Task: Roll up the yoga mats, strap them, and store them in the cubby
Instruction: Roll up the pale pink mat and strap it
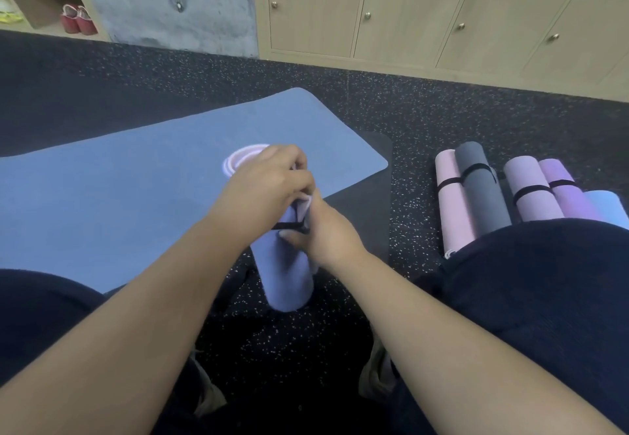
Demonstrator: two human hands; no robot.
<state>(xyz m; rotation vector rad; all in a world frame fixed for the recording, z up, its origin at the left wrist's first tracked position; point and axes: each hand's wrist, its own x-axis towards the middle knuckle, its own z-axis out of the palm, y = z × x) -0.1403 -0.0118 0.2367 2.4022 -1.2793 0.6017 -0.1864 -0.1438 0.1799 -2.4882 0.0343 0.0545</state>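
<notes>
We've got the rolled mat (pixel 287 274) standing near upright on the floor (pixel 425 118) btwn our knees, long axis running bottom-to-top twd us w/ a slight lean away at the top end, pink inner spiral showing just beyond the knuckles. Starting left: our left hand (pixel 269 184) sits on the top of the roll, fingers curled over the rim and pinching the loose edge of the mat, so it's closed on the roll, not flat. Directly under it, the black strap (pixel 289 227) rings the roll near the upper end. Moving right: our right hand (pixel 323 230) is pressed to the roll's right side at strap height, fingers curled in; it looks to be pinching the strap, though the fingertips are hidden behind the roll. Both hands are touching the roll, left above, right just below and beside it. We judge the next move turns on that vertical axis: strap needs to slide down along it, right hand is nearer. Behind the left hand lies a flat blue mat (pixel 136 196), unrolled. Well to the right of the right hand, strapped rolls (pixel 483 192) lie side by side on the floor.
</notes>
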